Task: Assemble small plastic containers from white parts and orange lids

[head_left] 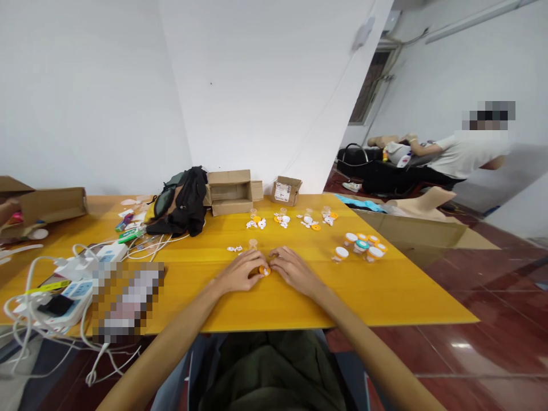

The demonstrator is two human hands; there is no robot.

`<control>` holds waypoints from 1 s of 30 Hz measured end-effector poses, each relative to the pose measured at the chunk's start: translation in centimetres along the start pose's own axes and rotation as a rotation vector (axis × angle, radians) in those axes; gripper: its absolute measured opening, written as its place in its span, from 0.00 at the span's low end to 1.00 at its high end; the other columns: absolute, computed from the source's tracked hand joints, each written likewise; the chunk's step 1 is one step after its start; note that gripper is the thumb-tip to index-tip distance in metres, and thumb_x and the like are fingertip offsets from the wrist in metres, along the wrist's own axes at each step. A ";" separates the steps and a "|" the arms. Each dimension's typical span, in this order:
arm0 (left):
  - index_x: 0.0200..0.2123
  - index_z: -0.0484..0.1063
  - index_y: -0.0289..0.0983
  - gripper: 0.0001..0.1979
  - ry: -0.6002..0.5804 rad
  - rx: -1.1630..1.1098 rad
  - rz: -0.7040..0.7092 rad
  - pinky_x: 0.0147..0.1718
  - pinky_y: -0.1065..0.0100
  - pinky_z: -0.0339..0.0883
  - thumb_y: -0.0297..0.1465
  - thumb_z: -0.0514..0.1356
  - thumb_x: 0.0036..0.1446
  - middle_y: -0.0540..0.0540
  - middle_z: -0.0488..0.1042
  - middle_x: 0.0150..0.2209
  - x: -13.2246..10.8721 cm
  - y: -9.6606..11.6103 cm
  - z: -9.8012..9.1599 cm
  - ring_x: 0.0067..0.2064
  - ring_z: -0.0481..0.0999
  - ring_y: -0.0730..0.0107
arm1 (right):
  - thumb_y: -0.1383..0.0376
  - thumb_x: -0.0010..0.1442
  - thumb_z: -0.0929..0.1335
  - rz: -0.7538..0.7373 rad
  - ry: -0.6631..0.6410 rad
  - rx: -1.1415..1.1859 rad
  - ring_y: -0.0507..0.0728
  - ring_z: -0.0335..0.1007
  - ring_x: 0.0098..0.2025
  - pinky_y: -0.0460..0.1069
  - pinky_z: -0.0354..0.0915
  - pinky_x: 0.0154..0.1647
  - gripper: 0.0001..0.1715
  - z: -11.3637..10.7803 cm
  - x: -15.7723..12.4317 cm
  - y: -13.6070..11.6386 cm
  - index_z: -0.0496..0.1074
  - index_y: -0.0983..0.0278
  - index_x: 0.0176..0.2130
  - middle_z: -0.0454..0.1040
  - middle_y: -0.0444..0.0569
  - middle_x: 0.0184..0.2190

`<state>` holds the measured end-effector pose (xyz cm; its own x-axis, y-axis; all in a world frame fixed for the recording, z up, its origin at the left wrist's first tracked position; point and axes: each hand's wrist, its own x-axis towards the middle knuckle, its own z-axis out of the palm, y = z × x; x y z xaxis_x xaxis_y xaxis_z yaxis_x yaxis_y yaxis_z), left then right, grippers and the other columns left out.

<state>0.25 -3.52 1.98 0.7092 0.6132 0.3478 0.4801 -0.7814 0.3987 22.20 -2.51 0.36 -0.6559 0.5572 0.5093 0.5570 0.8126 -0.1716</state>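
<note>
Near the middle of the yellow table [299,302], my left hand [242,272] has its fingers closed round a small orange-rimmed piece [265,270] with white on top. My right hand [293,270] is bent in from the other side, its fingertips together beside the piece; whether they pinch anything is too small to tell. Just behind the hands stands a clear cup [253,244], with small white pieces [234,249] to its left. Farther back lie groups of white parts [283,220], orange rings [315,228] and clear cups. Several lidded jars [341,253] with white, orange and teal tops stand to the right.
Open cardboard boxes [231,193] and a black bag [191,201] are at the back. Power strips [77,297], white cables and a blurred phone [132,299] lie left. A person [471,151] sits beyond a large box [419,228] at the right.
</note>
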 end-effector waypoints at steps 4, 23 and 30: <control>0.41 0.72 0.42 0.06 0.030 0.007 -0.030 0.50 0.62 0.65 0.32 0.60 0.60 0.45 0.72 0.43 0.0 0.1 0.1 0.48 0.72 0.60 | 0.69 0.67 0.61 0.025 0.021 -0.010 0.59 0.69 0.45 0.56 0.69 0.46 0.15 0.0 -0.5 0.2 0.76 0.59 0.38 0.73 0.52 0.42; 0.40 0.73 0.41 0.06 0.048 0.010 -0.058 0.48 0.63 0.66 0.32 0.56 0.63 0.45 0.75 0.41 0.2 -0.4 0.5 0.45 0.73 0.61 | 0.71 0.67 0.61 0.043 0.037 0.097 0.58 0.70 0.44 0.55 0.68 0.46 0.14 0.3 -0.6 0.5 0.73 0.60 0.36 0.73 0.52 0.41; 0.41 0.72 0.41 0.07 0.052 -0.025 -0.063 0.50 0.62 0.66 0.28 0.56 0.61 0.45 0.76 0.41 0.3 -0.3 0.4 0.46 0.73 0.61 | 0.67 0.67 0.63 0.173 0.088 0.297 0.58 0.71 0.44 0.55 0.67 0.47 0.10 0.8 -0.9 0.9 0.72 0.60 0.34 0.74 0.50 0.40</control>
<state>0.53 -3.17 1.65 0.6500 0.6665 0.3652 0.5088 -0.7386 0.4422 22.85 -2.14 -0.93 -0.5109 0.6845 0.5200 0.4750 0.7290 -0.4929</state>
